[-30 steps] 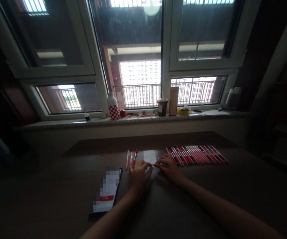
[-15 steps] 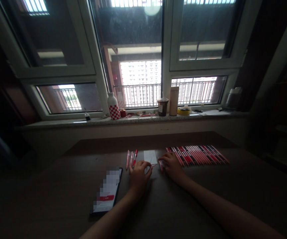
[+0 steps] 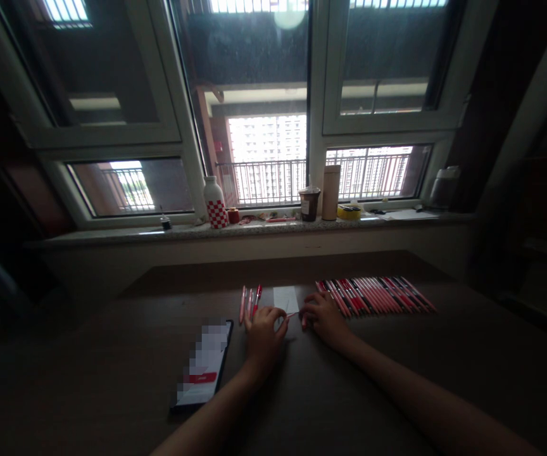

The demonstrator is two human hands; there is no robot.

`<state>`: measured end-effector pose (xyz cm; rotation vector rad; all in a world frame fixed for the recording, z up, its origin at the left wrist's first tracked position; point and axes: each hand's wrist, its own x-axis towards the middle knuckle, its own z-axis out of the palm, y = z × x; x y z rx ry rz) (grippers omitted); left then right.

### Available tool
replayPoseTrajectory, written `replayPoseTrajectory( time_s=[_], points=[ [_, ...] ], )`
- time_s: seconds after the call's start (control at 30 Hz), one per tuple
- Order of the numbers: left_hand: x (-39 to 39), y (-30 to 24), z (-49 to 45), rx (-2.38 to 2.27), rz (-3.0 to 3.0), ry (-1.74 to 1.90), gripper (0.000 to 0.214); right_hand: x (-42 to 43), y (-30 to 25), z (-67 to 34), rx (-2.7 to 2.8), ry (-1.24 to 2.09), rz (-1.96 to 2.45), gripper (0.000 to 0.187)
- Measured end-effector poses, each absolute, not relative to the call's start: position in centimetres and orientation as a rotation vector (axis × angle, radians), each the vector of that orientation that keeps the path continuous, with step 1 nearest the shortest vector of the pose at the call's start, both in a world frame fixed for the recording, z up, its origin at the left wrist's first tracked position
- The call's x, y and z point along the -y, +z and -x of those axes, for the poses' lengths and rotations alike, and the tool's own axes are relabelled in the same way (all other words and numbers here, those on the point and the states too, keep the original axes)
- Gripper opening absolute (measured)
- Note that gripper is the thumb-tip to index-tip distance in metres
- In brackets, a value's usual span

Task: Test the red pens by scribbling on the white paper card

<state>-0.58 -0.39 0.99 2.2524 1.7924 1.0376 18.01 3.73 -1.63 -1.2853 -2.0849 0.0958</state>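
My left hand [image 3: 264,335] pinches a thin pinkish pen piece [image 3: 291,315] between thumb and fingertips, just above the table. Its dark thin end points toward my right hand [image 3: 323,316], whose fingers are curled with the tips close to that end. A short pink piece [image 3: 304,323] shows beneath the right fingers; whether they grip it is hard to make out. Between the hands and a little beyond them lies a white paper slip [image 3: 285,296]. By the left fingers are two pink pens [image 3: 242,305] and a red pen [image 3: 257,297], partly covered by that hand.
A long row of pink, red and black pens [image 3: 378,296] lies to the right. Left of my arm rests a phone [image 3: 204,364]. The windowsill [image 3: 264,229] beyond the table holds a checkered bottle [image 3: 216,206], a drink cup [image 3: 309,204], a tan flask [image 3: 331,193] and yellow tape [image 3: 349,213].
The left thumb and fingers have shifted slightly, and the pinched piece now reaches nearer the right fingertips. My right hand has curled in a little, covering more of the pink piece under it.
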Motion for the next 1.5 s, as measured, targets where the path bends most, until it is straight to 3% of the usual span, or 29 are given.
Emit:
replayPoseTrajectory(
  time_s=[0.57,1.03,1.5],
  points=[
    [0.51,0.95,0.48,-1.874,-2.248,1.079,0.017,-3.65,-1.22,-17.89,2.004,0.202,1.119,0.026],
    [0.56,0.91,0.66,-1.898,-2.234,1.078,0.017,-3.65,-1.18,-17.79,2.0,0.145,1.195,0.015],
    [0.52,0.85,0.67,-1.893,-2.233,1.091,0.018,-3.61,-1.13,-17.78,2.009,0.131,1.205,0.016]
  ],
)
